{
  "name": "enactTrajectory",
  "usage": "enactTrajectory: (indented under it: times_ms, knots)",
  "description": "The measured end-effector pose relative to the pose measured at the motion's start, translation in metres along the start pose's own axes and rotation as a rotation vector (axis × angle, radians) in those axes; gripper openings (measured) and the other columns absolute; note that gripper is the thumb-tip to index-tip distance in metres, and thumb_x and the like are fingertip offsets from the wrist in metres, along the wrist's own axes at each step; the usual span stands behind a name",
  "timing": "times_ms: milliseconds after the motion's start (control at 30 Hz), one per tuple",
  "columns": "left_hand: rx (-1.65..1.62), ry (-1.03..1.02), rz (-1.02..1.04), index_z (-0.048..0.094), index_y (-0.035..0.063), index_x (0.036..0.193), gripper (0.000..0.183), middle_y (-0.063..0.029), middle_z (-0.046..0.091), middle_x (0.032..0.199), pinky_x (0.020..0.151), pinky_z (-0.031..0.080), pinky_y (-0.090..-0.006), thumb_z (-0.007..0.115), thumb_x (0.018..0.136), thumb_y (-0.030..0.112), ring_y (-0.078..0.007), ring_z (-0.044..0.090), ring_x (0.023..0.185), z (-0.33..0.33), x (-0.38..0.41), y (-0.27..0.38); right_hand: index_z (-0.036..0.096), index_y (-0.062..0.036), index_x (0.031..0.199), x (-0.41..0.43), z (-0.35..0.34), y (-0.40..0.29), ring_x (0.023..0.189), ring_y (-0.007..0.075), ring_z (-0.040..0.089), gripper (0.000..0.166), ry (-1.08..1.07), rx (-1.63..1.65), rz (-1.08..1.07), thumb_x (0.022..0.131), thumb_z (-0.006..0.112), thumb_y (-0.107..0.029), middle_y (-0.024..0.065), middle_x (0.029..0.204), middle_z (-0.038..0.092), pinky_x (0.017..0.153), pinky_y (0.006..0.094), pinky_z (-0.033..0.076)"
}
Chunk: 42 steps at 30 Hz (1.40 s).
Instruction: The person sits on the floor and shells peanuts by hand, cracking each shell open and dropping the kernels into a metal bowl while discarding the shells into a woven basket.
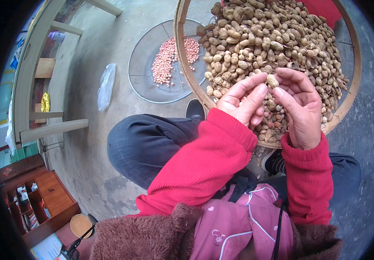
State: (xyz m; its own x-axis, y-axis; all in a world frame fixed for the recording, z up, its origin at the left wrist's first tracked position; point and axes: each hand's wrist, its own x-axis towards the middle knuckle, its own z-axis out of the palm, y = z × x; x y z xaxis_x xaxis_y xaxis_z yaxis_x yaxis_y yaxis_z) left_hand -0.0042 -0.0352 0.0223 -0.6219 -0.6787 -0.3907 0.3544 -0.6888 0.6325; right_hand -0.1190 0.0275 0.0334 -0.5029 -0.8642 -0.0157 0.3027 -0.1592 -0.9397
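An unshelled peanut is pinched between the thumb and forefinger of my right hand. My left hand meets it from the other side, its thumb tip and forefinger closed at the peanut's left end. The other left fingers curl inward; pale bits show in the palm, too hidden to name. Both hands hover over the near part of a wood-rimmed round sieve. A large heap of unshelled peanuts fills it. Below my hands, reddish kernels and broken shells lie at the sieve's near edge.
A round wire-mesh basket holding pink shelled peanuts stands on the floor to the left, partly behind the sieve. A clear plastic bag lies farther left. Beyond are a pale wooden frame with legs and a brown cabinet.
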Motion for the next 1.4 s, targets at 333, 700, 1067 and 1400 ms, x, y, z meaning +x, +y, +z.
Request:
enactTrajectory:
  times_ms: [333,700,1067,1400]
  knots:
    - [0.154,-0.106,-0.016,0.054,0.0052,0.116,0.030,0.0015,0.052,0.063,0.040,0.031,-0.0151,0.055,0.088,0.017,-0.0027,0.040,0.046,0.005,-0.003,-0.011,0.055,0.0032,0.104,-0.028,-0.003,-0.006,0.081,0.0079,0.055,0.025,0.049,-0.138,-0.099,0.080,0.058,0.005,0.0043,0.091,0.059,0.070,0.0190,0.044]
    - [0.029,-0.215,-0.076,0.035,0.0012,0.127,0.046,-0.0014,0.053,0.074,0.038,0.030,-0.0158,0.056,0.087,0.012,-0.0034,0.041,0.048,0.003,0.000,-0.017,0.057,0.0042,0.103,-0.022,-0.021,-0.002,0.077,0.0085,0.057,0.024,-0.034,-0.104,-0.108,0.080,0.059,0.005,0.0072,0.092,0.058,0.066,0.0181,0.045]
    - [0.142,-0.187,-0.085,0.039,0.0044,0.127,0.042,-0.0020,0.057,0.083,0.038,0.028,-0.0149,0.053,0.088,0.011,-0.0028,0.038,0.049,0.001,0.001,-0.015,0.056,0.0049,0.100,-0.021,-0.028,0.006,0.074,0.0091,0.059,0.021,-0.042,0.040,-0.042,0.079,0.059,0.006,0.0072,0.086,0.061,0.065,0.0200,0.047]
    - [0.305,-0.234,0.061,0.048,-0.0009,0.121,0.043,-0.0005,0.058,0.086,0.065,0.045,-0.0160,0.063,0.081,0.005,-0.0037,0.052,0.071,0.008,-0.005,-0.016,0.056,0.0033,0.099,-0.028,-0.022,0.008,0.075,0.0080,0.058,0.017,0.008,0.039,-0.017,0.083,0.058,0.001,0.0064,0.087,0.061,0.063,0.0180,0.047]
